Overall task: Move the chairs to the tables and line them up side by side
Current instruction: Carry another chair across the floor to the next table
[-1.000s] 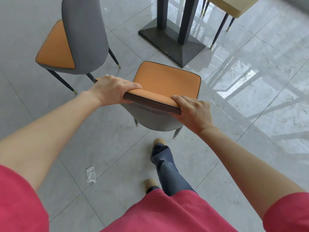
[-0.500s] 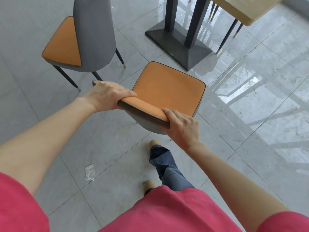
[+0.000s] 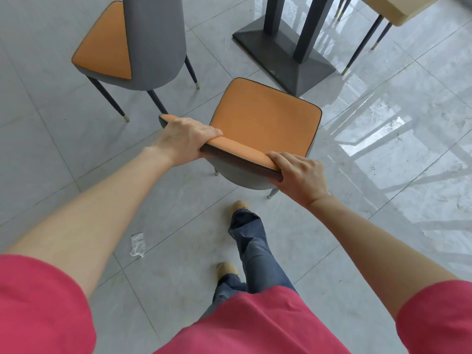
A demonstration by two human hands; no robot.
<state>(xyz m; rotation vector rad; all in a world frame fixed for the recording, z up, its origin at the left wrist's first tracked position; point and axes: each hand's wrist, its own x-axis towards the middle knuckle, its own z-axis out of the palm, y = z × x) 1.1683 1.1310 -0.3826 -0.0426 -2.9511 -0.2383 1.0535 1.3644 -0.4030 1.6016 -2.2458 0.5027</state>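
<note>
Hands hold one chair by the top of its back. The left hand (image 3: pixel 185 135) is curled shut over the left end of the backrest, and the right hand (image 3: pixel 297 175) is curled shut over the right end. This held chair (image 3: pixel 265 118) has a flat orange seat with round corners and a thin dark line along its edge. The seat looks soft and smooth. Its shell underneath is grey, and its thin legs have small gold tips. It sits just in front of the person's feet and near the dark table base (image 3: pixel 283 51).

A second chair (image 3: pixel 132 44) stands to the left, apart from the first. It has the same orange seat, a tall smooth grey back, and thin dark legs with gold tips.

The table base is a flat black block with two square posts going up. A pale table top (image 3: pixel 393 8) shows at the upper right corner.

The floor (image 3: pixel 383 149) is big shiny grey tiles. A small crumpled clear wrapper (image 3: pixel 138 245) lies on it.

No words or labels can be read anywhere.
</note>
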